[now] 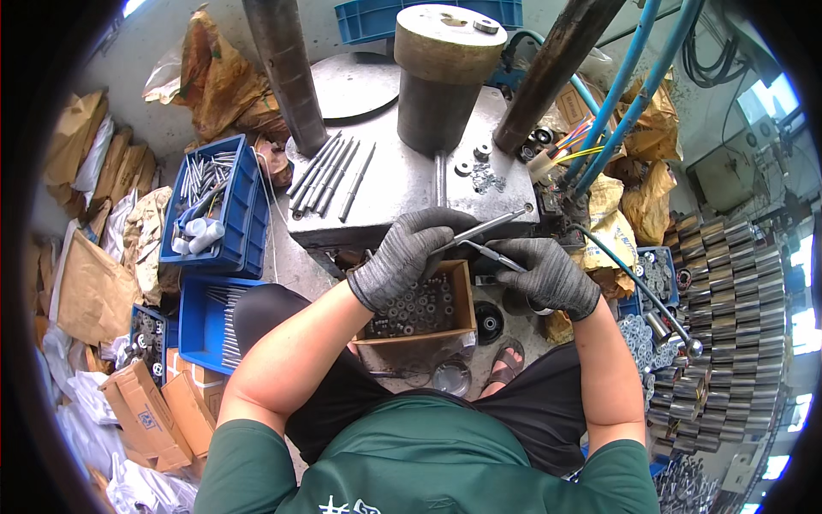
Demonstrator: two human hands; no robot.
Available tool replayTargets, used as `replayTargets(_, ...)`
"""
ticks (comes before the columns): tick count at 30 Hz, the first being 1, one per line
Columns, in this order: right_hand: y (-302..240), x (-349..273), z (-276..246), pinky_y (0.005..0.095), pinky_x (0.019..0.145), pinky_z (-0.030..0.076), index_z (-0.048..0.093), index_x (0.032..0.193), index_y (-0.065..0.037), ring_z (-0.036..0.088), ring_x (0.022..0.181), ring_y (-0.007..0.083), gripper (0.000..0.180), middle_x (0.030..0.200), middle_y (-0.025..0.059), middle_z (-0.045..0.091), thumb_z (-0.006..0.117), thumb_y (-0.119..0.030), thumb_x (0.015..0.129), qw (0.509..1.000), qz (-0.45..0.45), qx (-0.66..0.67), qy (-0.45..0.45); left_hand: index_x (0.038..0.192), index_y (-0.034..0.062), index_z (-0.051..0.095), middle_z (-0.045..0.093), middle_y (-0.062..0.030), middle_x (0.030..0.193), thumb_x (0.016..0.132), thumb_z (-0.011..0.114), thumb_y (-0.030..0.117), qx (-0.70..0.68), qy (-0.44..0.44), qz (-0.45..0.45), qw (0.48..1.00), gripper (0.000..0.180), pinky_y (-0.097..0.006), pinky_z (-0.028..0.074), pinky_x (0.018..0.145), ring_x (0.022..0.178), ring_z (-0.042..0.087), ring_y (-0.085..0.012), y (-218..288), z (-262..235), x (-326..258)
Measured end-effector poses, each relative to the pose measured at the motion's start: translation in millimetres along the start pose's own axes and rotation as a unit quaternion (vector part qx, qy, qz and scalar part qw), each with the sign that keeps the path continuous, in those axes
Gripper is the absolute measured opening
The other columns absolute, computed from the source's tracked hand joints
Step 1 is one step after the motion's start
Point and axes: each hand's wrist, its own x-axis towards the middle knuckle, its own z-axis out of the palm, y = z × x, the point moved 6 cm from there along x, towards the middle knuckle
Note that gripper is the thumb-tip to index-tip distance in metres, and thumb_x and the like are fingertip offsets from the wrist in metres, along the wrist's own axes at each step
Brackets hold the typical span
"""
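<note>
Hands meet in the middle of the scene, just near of the metal tabletop (402, 184) of a press machine. Left hand (402, 257), in grey knit glove, is clenched on a thin steel rod (479, 228); the rod runs up and to the right, its far tip over the tabletop edge. Right hand (548, 276), also gloved, is closed around the handle of a slim metal tool (492, 255), prob. tweezers or small pliers, whose point comes to the rod close to the left fingers.

Step in hand, as I judge: sth. small is being fitted on or pulled off the rod with the tool. Next move calls for a steady rod and a fine pinch at the tip, bc. both parts are thin and slippery.

Around: below the hands stands a cardboard box (419, 308) full of small metal rings, approx. between the knees. More finished rods (330, 176) lie in a row on the tabletop, far left. A big steel cylinder (441, 77) stands on the far side, w/ two dark columns beside it. Blue crates (214, 206) w/ rods are at the left, stacked ridged metal parts (728, 300) at the right. A lever w/ ball end (676, 330) sticks near the right elbow and may get in the way.
</note>
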Motion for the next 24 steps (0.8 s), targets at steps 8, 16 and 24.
replayTargets(8, 2.0, 6.6, 10.0, 0.0318, 0.089, 0.055, 0.067, 0.129, 0.0, 0.068, 0.097, 0.0144, 0.043, 0.106, 0.0128, 0.075, 0.072, -0.007, 0.087, 1.0, -0.014, -0.007, 0.0, 0.123, -0.0053, 0.066, 0.069, -0.0066, 0.082, 0.091, 0.052, 0.005, -0.079, 0.032, -0.019, 0.996, 0.037, -0.018, 0.04, 0.045, 0.049, 0.05, -0.0045, -11.6, -5.1, 3.0)
replayTargets(16, -10.3, 5.6, 9.3, 0.0315, 0.089, 0.055, 0.067, 0.128, 0.0, 0.069, 0.097, 0.0148, 0.042, 0.107, 0.0151, 0.075, 0.072, -0.007, 0.087, 1.0, 0.001, -0.024, -0.005, 0.124, -0.0112, 0.061, 0.066, -0.0086, 0.077, 0.088, 0.049, 0.004, -0.156, 0.019, -0.035, 0.987, 0.041, -0.019, 0.039, 0.044, 0.046, 0.047, -0.0062, -8.8, -1.7, 1.2)
replayTargets(24, -6.1, 8.1, 13.3, 0.0306, 0.086, 0.055, 0.066, 0.127, 0.001, 0.065, 0.094, 0.0117, 0.044, 0.106, 0.0094, 0.073, 0.078, -0.01, 0.086, 0.993, -0.044, -0.103, 0.043, 0.133, -0.0131, 0.052, 0.072, -0.0222, 0.103, 0.087, 0.05, 0.007, -0.302, -0.043, -0.052, 0.951, 0.051, -0.018, 0.042, 0.048, 0.046, 0.047, -0.0063, -16.2, 0.0, 4.7)
